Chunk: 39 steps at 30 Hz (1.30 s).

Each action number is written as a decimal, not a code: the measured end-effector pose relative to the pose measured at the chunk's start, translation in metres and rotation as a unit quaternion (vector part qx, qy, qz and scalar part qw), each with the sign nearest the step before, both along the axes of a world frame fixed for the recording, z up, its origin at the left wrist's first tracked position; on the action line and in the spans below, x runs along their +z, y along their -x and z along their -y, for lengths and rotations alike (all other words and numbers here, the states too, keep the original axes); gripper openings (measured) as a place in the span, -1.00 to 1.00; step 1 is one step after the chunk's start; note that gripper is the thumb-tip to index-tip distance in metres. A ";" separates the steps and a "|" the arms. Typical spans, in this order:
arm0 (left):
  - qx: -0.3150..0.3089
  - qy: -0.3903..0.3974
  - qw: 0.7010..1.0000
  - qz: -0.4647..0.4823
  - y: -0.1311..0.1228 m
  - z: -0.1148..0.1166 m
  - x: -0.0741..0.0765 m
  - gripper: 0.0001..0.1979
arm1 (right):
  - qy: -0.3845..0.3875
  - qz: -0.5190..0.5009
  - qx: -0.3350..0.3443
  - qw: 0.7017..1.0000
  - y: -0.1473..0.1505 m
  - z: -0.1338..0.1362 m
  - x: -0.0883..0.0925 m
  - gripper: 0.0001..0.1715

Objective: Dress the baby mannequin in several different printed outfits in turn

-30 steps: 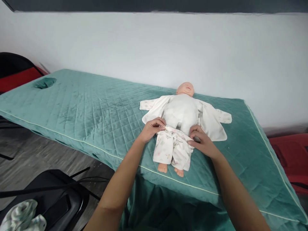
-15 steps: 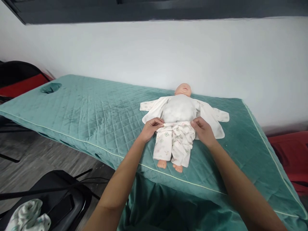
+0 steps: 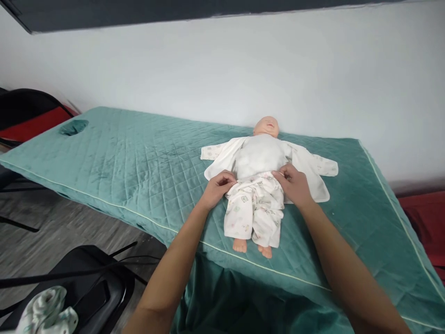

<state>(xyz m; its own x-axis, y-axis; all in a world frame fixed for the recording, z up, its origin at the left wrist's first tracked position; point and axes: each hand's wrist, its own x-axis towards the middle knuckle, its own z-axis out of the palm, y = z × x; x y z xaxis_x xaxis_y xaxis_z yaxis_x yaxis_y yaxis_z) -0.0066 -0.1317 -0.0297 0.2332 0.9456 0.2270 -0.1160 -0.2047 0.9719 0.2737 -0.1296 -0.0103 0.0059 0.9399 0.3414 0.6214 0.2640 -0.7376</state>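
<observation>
Now pinching printed pants (image 3: 239,215) at the waist of a baby doll (image 3: 261,155)

Taken as the center of an imagined clock face: the pants, white with small scattered figures, worn on the doll's legs and creased all over. Held at ten o'clock by the left hand (image 3: 219,188), nearly closed, with thumb and forefinger pressed together on one end of the waistband (image 3: 259,177). Held at two o'clock by the right hand (image 3: 295,184), also nearly closed, with thumb and forefinger gripping the opposite end.

Laid face up, with the head (image 3: 267,126) at twelve and bare feet (image 3: 239,245) at six, peeping out below the cuffs. Backed by an unfastened white jacket (image 3: 309,174), with sleeves spread toward eleven and two.

Supported by a green quilted massage bed (image 3: 139,153), edged in pale piping and pierced by a face hole (image 3: 73,127) toward ten. Bordered at twelve by a white wall (image 3: 174,69).

Visible at eight, beside the bed: a black chair (image 3: 85,262), carrying a dark phone-like device (image 3: 93,300) and a bundled printed cloth (image 3: 45,308). Visible between nine and ten: a black-and-red chair (image 3: 36,124). Glimpsed at three: a red object (image 3: 426,222), too cut off to name.
</observation>
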 end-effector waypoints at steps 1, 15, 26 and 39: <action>-0.005 -0.002 1.000 -0.008 0.000 0.000 0.001 -0.73 | -0.002 -0.003 -0.004 1.000 0.001 0.001 -0.002 -0.60; -0.093 -0.096 0.965 -0.226 -0.015 -0.004 0.053 -0.80 | -0.009 -0.074 -0.009 0.997 0.006 0.005 -0.007 -0.63; 0.059 -0.046 0.986 -0.150 -0.023 -0.042 0.044 -0.92 | 0.040 -0.124 0.022 0.991 -0.003 0.002 -0.007 -0.61; 0.113 0.059 0.988 -0.083 -0.027 -0.069 0.000 -0.86 | 0.168 -0.118 0.167 0.964 -0.031 -0.003 0.007 -0.59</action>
<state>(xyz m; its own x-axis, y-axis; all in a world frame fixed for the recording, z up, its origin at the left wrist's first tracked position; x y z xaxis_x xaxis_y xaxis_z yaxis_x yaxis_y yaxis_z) 0.0199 -0.0624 -0.0300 0.0371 0.9953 0.0889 0.0822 -0.0917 0.9924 0.3052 -0.1266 -0.0035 -0.2769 0.9599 0.0432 0.3473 0.1419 -0.9270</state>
